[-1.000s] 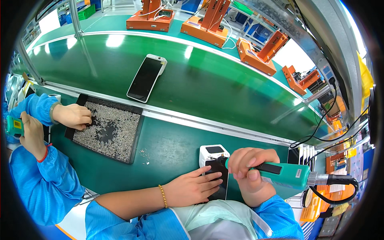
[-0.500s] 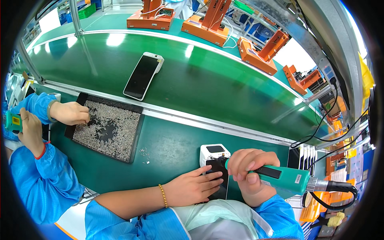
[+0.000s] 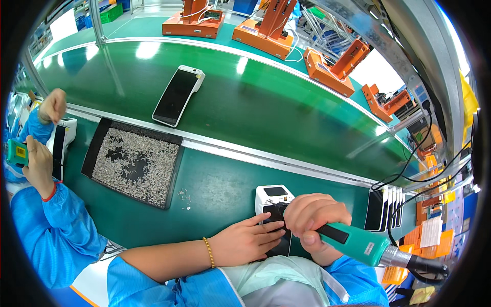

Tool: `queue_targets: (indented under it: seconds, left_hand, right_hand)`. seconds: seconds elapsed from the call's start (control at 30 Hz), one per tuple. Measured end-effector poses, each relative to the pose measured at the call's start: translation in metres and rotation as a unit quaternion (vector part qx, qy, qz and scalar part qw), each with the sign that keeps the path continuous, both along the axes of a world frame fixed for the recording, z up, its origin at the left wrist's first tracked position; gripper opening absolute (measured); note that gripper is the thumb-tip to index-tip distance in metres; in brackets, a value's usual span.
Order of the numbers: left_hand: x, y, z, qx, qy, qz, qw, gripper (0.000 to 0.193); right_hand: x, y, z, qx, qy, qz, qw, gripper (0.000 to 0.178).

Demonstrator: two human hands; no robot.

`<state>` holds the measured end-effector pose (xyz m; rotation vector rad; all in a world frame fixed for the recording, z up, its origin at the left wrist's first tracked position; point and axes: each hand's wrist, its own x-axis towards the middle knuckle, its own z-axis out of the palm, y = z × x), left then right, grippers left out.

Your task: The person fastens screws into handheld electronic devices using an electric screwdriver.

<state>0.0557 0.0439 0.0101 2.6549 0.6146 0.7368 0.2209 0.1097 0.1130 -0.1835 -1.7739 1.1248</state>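
A white handheld terminal with a black screen (image 3: 273, 191) lies on the green bench right in front of me. My left hand (image 3: 245, 240) rests flat across its dark lower part, fingers stretched out. Wrapped round a green electric screwdriver (image 3: 358, 244) is my right hand (image 3: 318, 220). The driver's dark tip end meets the terminal near its middle, close to my left fingertips; whether it sits on a screw is hidden. Left of my hands lies a black tray (image 3: 176, 176) full of small silvery screws (image 3: 138, 166). A few loose screws (image 3: 184, 194) are scattered beside it.
Another terminal (image 3: 178, 97) lies on the green conveyor belt (image 3: 255, 102). At left a co-worker's hand (image 3: 38, 169) grips a green driver, beside a further terminal (image 3: 64, 134). Several terminals (image 3: 386, 204) stand in a row at right, near hanging black cables. Orange fixtures (image 3: 327, 71) line the far side.
My right hand and the screwdriver have shifted slightly, the driver's back end swinging lower and nearer. The co-worker's hand has left the screw tray. The belt terminal has moved a little left.
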Motion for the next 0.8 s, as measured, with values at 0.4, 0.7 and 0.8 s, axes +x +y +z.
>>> queue_targets:
  seconds: [0.4,0.7,0.8]
  left_hand:
    - [-0.001,-0.009,0.004,-0.011,0.015,0.005,1.000,0.051]
    - [0.021,-0.033,0.019,-0.085,-0.060,0.255,0.961,0.064]
    - [0.033,-0.033,0.018,-0.470,-0.115,0.326,0.812,0.079]
  right_hand:
    - [0.005,-0.014,-0.002,-0.140,0.061,-0.027,0.988,0.023]
    - [0.099,-0.058,0.022,0.060,0.179,-0.177,0.966,0.031]
    - [0.140,-0.087,0.019,0.110,0.166,-0.242,0.950,0.027]
